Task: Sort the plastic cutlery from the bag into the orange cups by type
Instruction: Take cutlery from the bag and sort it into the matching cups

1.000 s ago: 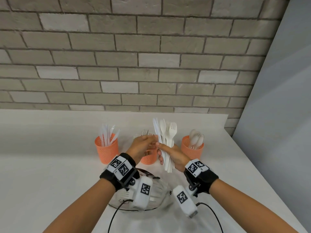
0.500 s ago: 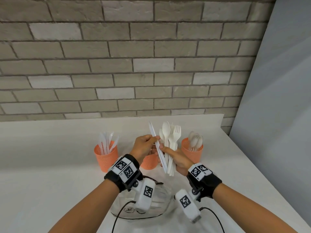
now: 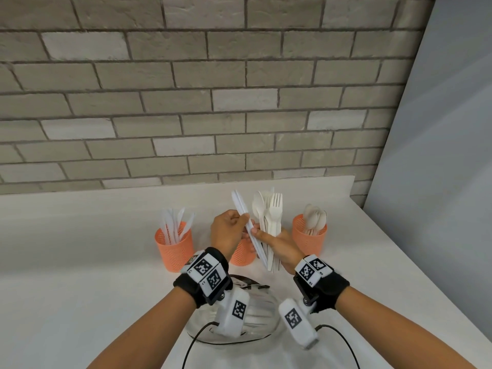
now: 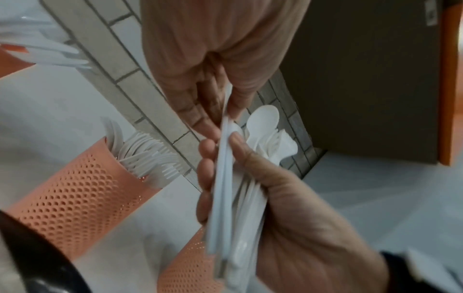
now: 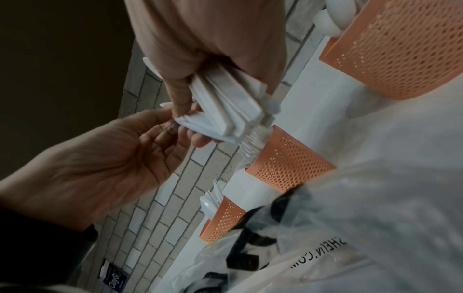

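My right hand (image 3: 262, 237) grips a bundle of white plastic cutlery (image 3: 271, 217) upright above the table, with fork and spoon heads on top. My left hand (image 3: 245, 219) pinches two white knives (image 3: 241, 206) at the bundle's left side; they tilt left, their lower ends still against the bundle. Three orange mesh cups stand behind: the left cup (image 3: 174, 247) holds knives, the middle cup (image 3: 239, 255), half hidden by my hands, holds forks (image 4: 152, 160), and the right cup (image 3: 310, 237) holds spoons. The right wrist view shows the handle ends (image 5: 225, 107) fanned in my grip.
The clear plastic bag (image 3: 253, 310) with black print lies on the white table (image 3: 80, 262) under my wrists, near the front edge. A brick wall (image 3: 186, 102) runs along the back and a grey panel (image 3: 439, 182) closes the right side.
My left hand has drawn the two knives leftward out of the bundle, so their tips now lean away from the forks and spoons. The right hand has held the bundle about in place.
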{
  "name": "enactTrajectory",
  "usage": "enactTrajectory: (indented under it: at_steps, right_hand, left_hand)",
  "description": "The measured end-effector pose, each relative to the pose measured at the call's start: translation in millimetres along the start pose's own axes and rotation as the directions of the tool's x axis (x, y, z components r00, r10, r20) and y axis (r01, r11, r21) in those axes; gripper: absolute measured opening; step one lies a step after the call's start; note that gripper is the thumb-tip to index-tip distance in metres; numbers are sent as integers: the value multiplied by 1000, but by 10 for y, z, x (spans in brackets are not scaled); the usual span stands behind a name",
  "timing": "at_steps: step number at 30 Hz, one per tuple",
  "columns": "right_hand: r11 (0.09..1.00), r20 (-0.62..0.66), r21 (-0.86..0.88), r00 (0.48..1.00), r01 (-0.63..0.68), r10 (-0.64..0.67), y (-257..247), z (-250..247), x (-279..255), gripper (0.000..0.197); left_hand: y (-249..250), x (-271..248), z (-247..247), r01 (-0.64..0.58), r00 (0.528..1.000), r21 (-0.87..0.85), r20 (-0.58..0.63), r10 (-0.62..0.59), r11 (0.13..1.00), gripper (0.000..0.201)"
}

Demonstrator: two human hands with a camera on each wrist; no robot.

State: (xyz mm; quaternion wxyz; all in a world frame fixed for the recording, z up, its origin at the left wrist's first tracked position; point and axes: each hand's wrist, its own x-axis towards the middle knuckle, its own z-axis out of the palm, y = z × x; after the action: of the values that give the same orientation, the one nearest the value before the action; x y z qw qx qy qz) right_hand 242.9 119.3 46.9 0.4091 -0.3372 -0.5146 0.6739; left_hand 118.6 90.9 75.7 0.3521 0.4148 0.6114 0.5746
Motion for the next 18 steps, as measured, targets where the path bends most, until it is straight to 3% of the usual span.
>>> enactTrajectory:
  at_steps: [3,7,15,18]
  right_hand:
    - [1000,-8,-22,1000,0,0,-3,52,9,11]
    - [999,-7,-49,1000,-9,9,19,92,35,25]
    - [992,17,-114,998,-50,52,27,52,89,33]
    - [992,38,-113,997,-56,61,19,49,89,23]
  left_hand:
    - [-17,10,-3,-57,996,111,-68,65,992,16]
    - [-19,26,-20,-62,994,185,-77,77,981,16]
    - [-58,55,-65,-4,996,124,85,-7,992,25]
    - [-59,65,-73,-5,995,129,97,-8,992,29]
